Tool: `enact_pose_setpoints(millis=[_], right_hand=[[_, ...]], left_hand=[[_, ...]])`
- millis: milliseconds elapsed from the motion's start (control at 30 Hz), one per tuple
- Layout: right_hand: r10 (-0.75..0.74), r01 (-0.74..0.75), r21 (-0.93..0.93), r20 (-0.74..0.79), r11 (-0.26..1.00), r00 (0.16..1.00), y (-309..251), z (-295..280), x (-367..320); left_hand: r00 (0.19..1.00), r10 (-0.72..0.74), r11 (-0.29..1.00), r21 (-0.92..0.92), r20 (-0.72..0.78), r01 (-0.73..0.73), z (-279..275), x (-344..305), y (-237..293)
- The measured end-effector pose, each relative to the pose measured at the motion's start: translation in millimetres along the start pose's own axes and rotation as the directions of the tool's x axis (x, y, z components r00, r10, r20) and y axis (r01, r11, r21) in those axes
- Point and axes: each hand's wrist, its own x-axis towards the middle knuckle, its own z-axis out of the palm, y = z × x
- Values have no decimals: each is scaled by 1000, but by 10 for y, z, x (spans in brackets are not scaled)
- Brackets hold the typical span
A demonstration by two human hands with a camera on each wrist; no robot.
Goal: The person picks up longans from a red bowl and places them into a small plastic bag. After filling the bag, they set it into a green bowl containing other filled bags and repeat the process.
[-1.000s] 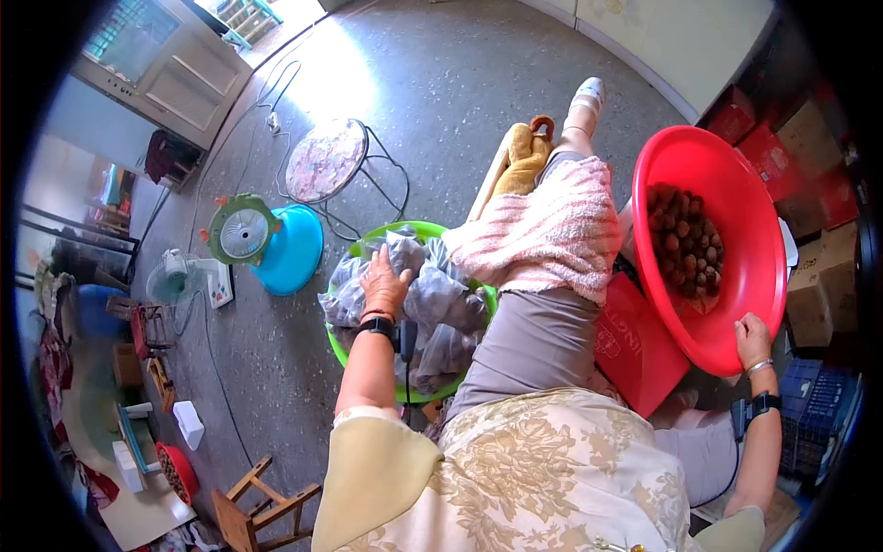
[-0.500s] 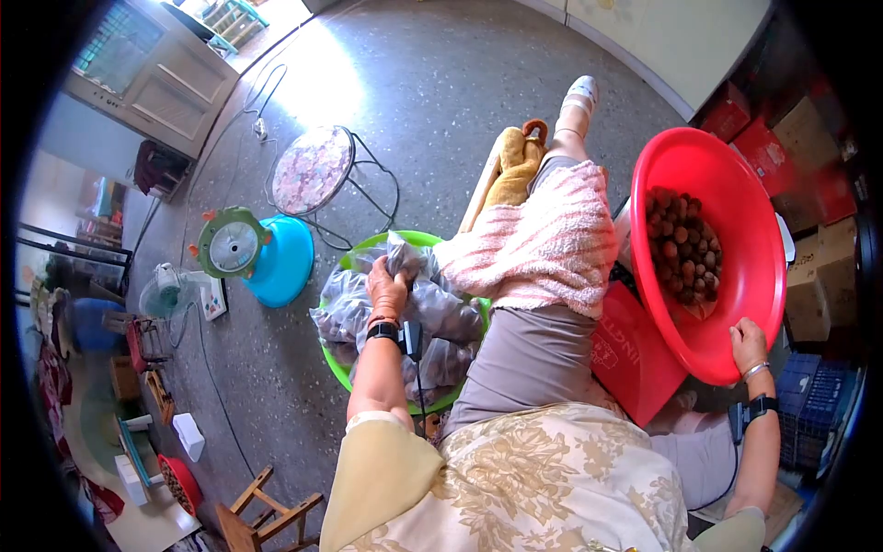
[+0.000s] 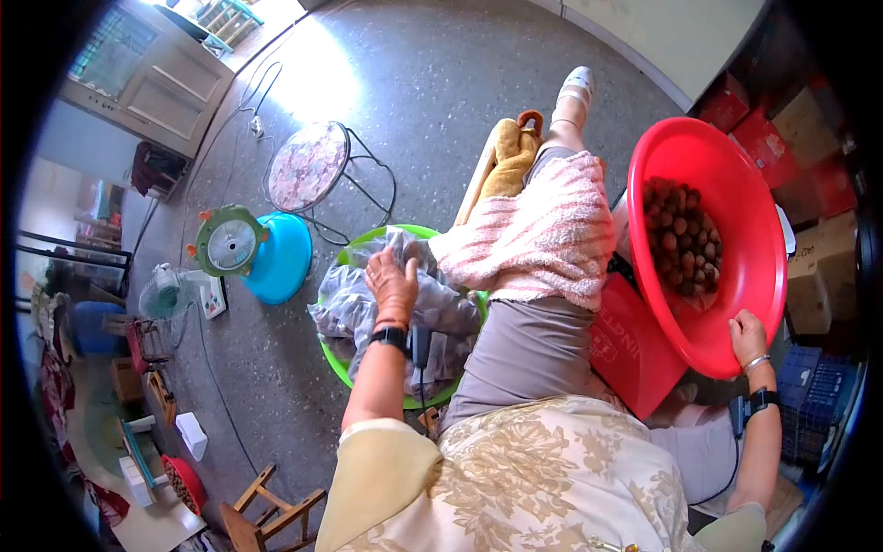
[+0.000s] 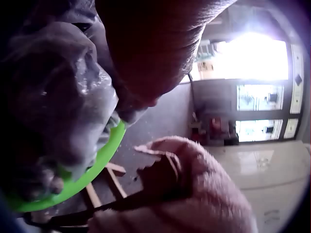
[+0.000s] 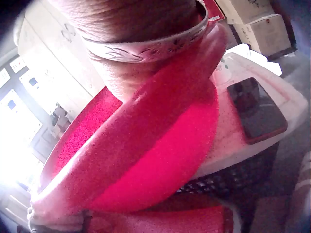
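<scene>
My left hand (image 3: 394,287) rests on grey translucent plastic bags (image 3: 345,299), its fingers extended over them. Several of these filled bags are heaped in a bright green basin (image 3: 337,364) on the floor. The left wrist view shows one bulging bag (image 4: 58,92) close up beside the hand. On the other side, my right hand (image 3: 750,339) grips the rim of a large red basin (image 3: 750,248), which tilts toward me. Round reddish-brown fruits (image 3: 681,230), like lychees, lie in its bottom. In the right wrist view the fingers are hidden behind the wrist and the basin wall.
A pink-striped towel (image 3: 543,239) covers my knee. Beyond the green basin stand a round stool (image 3: 308,166), a blue tub (image 3: 283,262) and a green fan (image 3: 230,248). A phone (image 5: 257,110) lies on a white lid beside the red basin. Cardboard boxes (image 3: 819,276) line the right.
My left hand's fingers, bent at the top of a bag half a second ago, are now extended over the bags. My right hand stays on the red basin's rim.
</scene>
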Motion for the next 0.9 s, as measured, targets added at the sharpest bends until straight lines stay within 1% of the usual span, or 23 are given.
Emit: enact_pose_setpoints(millis=[33, 67, 100, 133, 200, 233, 300, 367, 433, 467, 533, 667, 767, 867, 900], right_hand=[[-9, 9, 0, -7, 1000, 1000, 0, -6, -6], [-19, 19, 1, -15, 1000, 1000, -6, -7, -6], [-19, 19, 2, -15, 1000, 1000, -21, -11, -1], [-26, 26, 1, -17, 1000, 1000, -37, -19, 0], [-32, 32, 1, -16, 999, 999, -54, -25, -10], [-30, 30, 1, -10, 1000, 999, -65, -29, -8], [-28, 28, 1, -5, 1000, 1000, -77, -33, -12], [-38, 38, 1, -18, 999, 999, -79, -30, -3], [-32, 32, 1, -14, 999, 999, -89, -37, -3], [-28, 28, 2, -7, 1000, 1000, -98, -32, -1], [-30, 30, -6, -5, 1000, 1000, -94, -19, 4], [-19, 19, -8, 9, 1000, 1000, -131, -30, 16], [-37, 37, 1, 12, 999, 999, -100, 0, 20], [-17, 17, -4, 29, 1000, 999, -115, 22, 33], [-19, 19, -3, 29, 1000, 999, -96, 34, 41]], left_hand=[[1000, 1, 1000, 0, 1, -1, -75, -135, 51], [991, 30, 1000, -12, 128, -29, -143, -287, 102], [966, 59, 998, -26, 252, -54, -186, -404, 130], [966, 59, 998, -25, 253, -55, -206, -489, 133], [935, 45, 999, 0, 352, -48, -222, -625, 137], [934, 45, 999, 0, 353, -48, -175, -654, 120], [949, 166, 986, -13, 270, -168, -60, -685, 92], [949, 165, 986, -38, 269, -160, -16, -713, 77], [930, 256, 966, -40, 263, -254, -19, -728, 56], [931, 254, 967, -38, 263, -253, -15, -736, 47], [907, 340, 939, -39, 250, -341, -29, -759, 65], [913, 333, 942, -39, 235, -334, -33, -739, 151], [911, 341, 936, 0, 234, -351, -7, -717, 207], [923, 294, 949, 37, 250, -312, 25, -709, 238], [932, 282, 954, 39, 226, -298, 41, -706, 256]])
